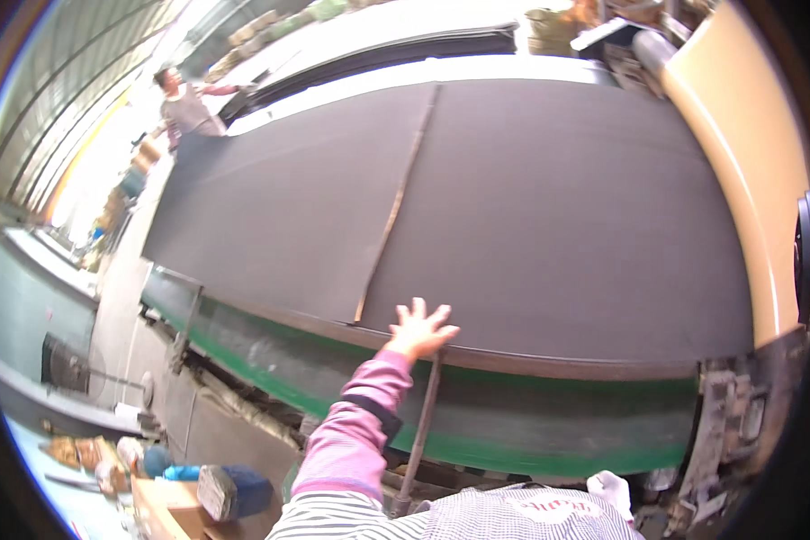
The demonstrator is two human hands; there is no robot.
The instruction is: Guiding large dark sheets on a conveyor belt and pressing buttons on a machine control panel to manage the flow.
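Note:
My left hand (420,331) is stretched out with its fingers spread, at the near edge of a wide dark grey sheet (558,216). It holds nothing; whether it presses on the sheet or hovers just over it I cannot tell. A second dark sheet (288,207) lies to the left, and a thin brown edge or seam (392,216) runs between the two. Low in the picture, close to my body, a white shape (610,490) looks like my gloved right hand. Its fingers are not clear enough to read.
Below the sheets runs a green-edged belt (549,441), with an upright metal rod (420,432) beside my left forearm. A large tan curved machine cover (738,135) stands at the right. A co-worker (189,108) stands at the far left corner. Boxes and a dark blue container (243,490) sit lower left.

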